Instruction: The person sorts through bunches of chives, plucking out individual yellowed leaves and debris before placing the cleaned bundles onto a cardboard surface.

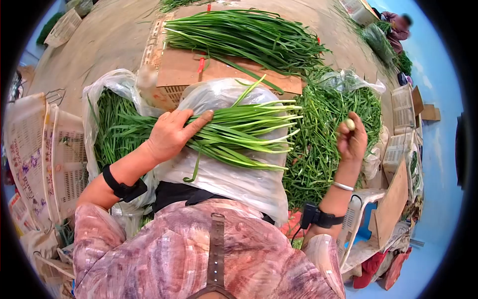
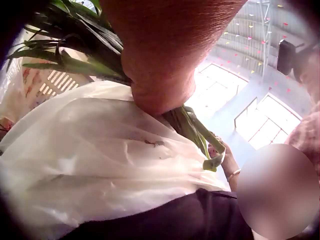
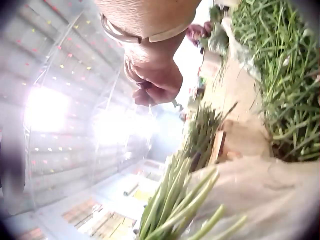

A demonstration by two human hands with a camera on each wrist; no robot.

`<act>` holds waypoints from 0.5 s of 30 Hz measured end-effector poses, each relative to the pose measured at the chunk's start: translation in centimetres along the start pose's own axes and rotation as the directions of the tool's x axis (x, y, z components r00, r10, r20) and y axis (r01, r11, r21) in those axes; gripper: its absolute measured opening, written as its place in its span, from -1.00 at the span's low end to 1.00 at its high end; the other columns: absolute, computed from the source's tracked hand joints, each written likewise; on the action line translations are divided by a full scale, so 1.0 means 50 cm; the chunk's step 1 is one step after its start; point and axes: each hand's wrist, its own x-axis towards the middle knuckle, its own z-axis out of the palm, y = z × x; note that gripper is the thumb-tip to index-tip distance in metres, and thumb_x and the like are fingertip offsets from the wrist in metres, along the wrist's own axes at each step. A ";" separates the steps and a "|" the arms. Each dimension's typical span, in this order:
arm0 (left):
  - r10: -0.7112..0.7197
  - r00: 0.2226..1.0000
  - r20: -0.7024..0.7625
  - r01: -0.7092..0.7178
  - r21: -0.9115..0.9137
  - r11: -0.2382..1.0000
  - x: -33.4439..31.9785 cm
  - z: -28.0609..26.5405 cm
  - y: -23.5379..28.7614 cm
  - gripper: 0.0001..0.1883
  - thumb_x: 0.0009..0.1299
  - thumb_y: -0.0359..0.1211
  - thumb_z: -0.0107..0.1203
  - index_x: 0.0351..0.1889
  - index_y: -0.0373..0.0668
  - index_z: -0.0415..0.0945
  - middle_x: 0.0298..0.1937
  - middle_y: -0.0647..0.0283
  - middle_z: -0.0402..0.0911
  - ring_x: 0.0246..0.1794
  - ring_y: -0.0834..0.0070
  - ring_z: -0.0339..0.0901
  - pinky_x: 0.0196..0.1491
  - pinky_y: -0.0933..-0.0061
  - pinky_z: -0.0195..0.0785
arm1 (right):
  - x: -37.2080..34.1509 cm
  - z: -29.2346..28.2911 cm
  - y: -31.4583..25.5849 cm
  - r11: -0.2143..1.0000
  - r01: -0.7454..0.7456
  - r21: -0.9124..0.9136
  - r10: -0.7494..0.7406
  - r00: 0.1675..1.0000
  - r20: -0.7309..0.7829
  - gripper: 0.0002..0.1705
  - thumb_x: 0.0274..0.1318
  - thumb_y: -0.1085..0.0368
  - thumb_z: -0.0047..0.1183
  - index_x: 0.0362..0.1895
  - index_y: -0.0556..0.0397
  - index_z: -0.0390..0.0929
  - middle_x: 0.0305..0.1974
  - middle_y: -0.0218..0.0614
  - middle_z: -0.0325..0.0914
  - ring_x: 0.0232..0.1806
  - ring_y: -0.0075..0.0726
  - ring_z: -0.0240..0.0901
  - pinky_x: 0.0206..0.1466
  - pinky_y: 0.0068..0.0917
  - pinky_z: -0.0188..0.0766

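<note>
A bunch of garlic chives [image 1: 249, 127] lies across the lap on a white plastic sheet [image 1: 199, 172], pale stem ends to the right. My left hand [image 1: 172, 130] grips it around the leafy part, thumb over the top. In the left wrist view, chive leaves [image 2: 186, 127] come out past the hand [image 2: 157, 92]. Raised to the right of the stems, my right hand [image 1: 352, 142] pinches a small pale-green piece [image 1: 350, 124] at its fingertips. The right wrist view has that hand [image 3: 155, 82] with fingers curled, above the stem ends [image 3: 170, 200].
A large pile of chives [image 1: 244, 37] lies on a cardboard-topped crate [image 1: 174, 74] ahead. Loose greens [image 1: 318, 149] heap up at the right; a plastic bag [image 1: 89, 99] of greens stands left. Crates [image 1: 69, 159] line the left side. Another person [image 1: 398, 32] is at the far right.
</note>
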 end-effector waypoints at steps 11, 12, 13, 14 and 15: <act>0.053 0.997 -0.051 -0.050 0.055 0.997 0.003 -0.005 0.003 -0.39 0.10 -0.47 -0.02 0.22 -0.02 0.34 -0.23 0.22 0.45 -0.33 0.36 0.43 -0.30 0.39 0.31 | 0.007 0.152 0.027 0.118 0.466 -0.877 -0.054 0.885 0.463 -0.62 0.01 0.39 0.07 -0.01 0.10 0.49 -0.14 -0.07 0.54 -0.15 -0.20 0.53 -0.12 -0.41 0.42; 0.060 0.997 -0.049 -0.057 0.056 0.997 0.004 -0.006 0.003 -0.39 0.10 -0.47 -0.02 0.22 -0.02 0.34 -0.23 0.22 0.45 -0.33 0.36 0.43 -0.30 0.39 0.31 | 0.037 0.186 0.062 0.109 0.684 -0.722 -0.041 0.728 0.684 -0.59 0.03 0.38 0.07 0.03 0.11 0.46 -0.13 -0.13 0.55 -0.11 -0.27 0.51 -0.12 -0.43 0.44; 0.043 0.998 -0.045 -0.041 0.053 0.998 0.005 -0.007 0.005 -0.39 0.10 -0.47 -0.02 0.22 -0.02 0.35 -0.23 0.22 0.45 -0.32 0.35 0.44 -0.29 0.39 0.31 | 0.067 0.221 0.097 0.124 0.775 -0.619 -0.009 0.625 0.780 -0.59 0.04 0.34 0.07 0.04 0.11 0.45 -0.10 -0.12 0.53 -0.08 -0.19 0.49 -0.08 -0.39 0.42; 0.023 0.999 -0.040 -0.021 0.049 0.999 0.004 -0.007 0.008 -0.40 0.10 -0.48 -0.03 0.21 -0.02 0.36 -0.23 0.21 0.46 -0.31 0.34 0.44 -0.29 0.39 0.32 | 0.086 0.252 0.125 0.146 0.851 -0.505 0.024 0.508 0.861 -0.58 0.05 0.29 0.07 0.04 0.10 0.44 -0.07 -0.10 0.51 -0.05 -0.10 0.47 -0.03 -0.35 0.39; 0.022 0.999 -0.036 -0.020 0.046 0.999 0.003 -0.006 0.009 -0.40 0.10 -0.48 -0.03 0.21 -0.02 0.36 -0.23 0.21 0.46 -0.31 0.34 0.44 -0.29 0.39 0.32 | 0.086 0.279 0.145 0.159 0.822 -0.547 0.144 0.529 0.836 -0.58 0.07 0.23 0.05 0.03 0.10 0.44 -0.07 -0.07 0.50 -0.05 -0.02 0.45 0.00 -0.32 0.37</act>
